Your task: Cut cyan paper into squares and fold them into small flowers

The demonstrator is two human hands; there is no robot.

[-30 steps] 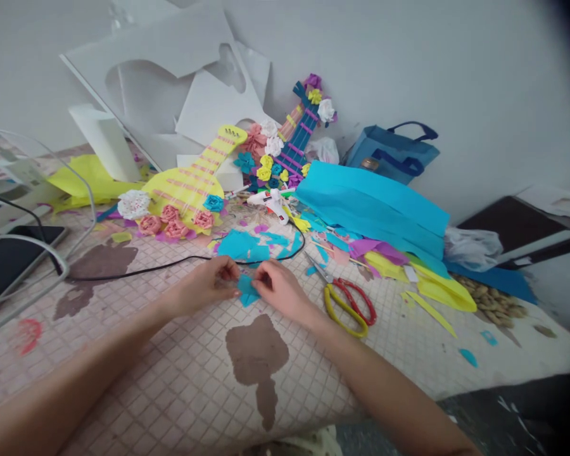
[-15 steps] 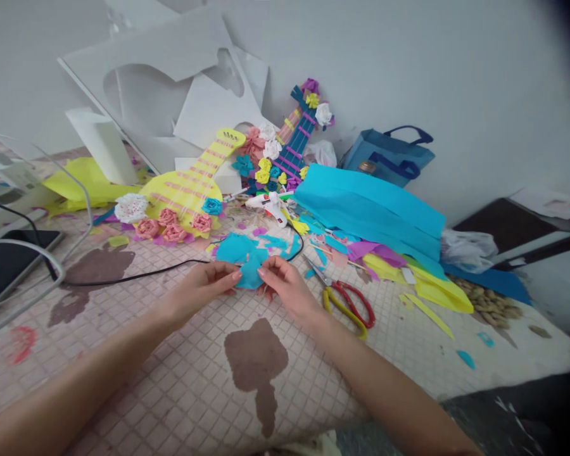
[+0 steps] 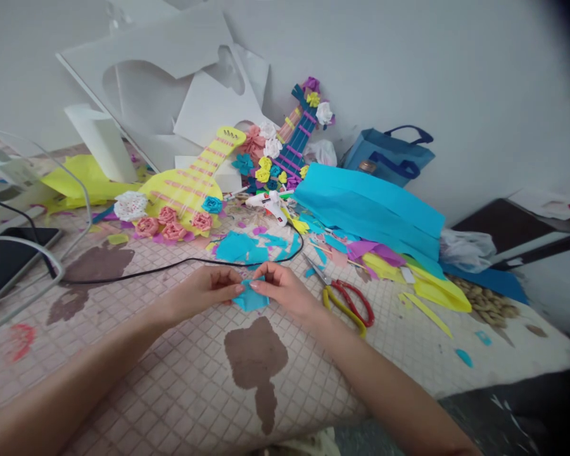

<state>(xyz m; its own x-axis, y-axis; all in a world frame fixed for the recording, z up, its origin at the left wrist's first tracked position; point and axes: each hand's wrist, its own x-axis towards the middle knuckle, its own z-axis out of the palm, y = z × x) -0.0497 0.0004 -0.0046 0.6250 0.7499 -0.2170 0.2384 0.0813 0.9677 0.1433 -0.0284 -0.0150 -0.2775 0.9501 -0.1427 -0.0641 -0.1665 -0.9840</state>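
A small piece of turquoise crepe paper (image 3: pixel 251 300) is pinched between my two hands, just above the table. My left hand (image 3: pixel 215 286) grips its left top edge with thumb and fingers closed. On the other side, my right hand (image 3: pixel 281 288) pinches the top edge near the middle, the two thumbs almost meeting. The paper hangs below the fingertips; part of it is hidden behind them. Beyond the hands lie loose turquoise paper pieces (image 3: pixel 237 247). Scissors with red and yellow handles (image 3: pixel 344 304) rest right of my right hand.
A white glue gun (image 3: pixel 270 204) lies behind the scraps, its black cable (image 3: pixel 171 263) crossing the table. Further back are a yellow paper guitar (image 3: pixel 185 187), a blue guitar (image 3: pixel 295 149) and a large turquoise sheet (image 3: pixel 370 206). A phone (image 3: pixel 9 259) lies at left.
The turquoise piece has come slightly toward me, away from the scraps, and now hangs lower beneath the fingertips. My fingers have shifted to its top edge.
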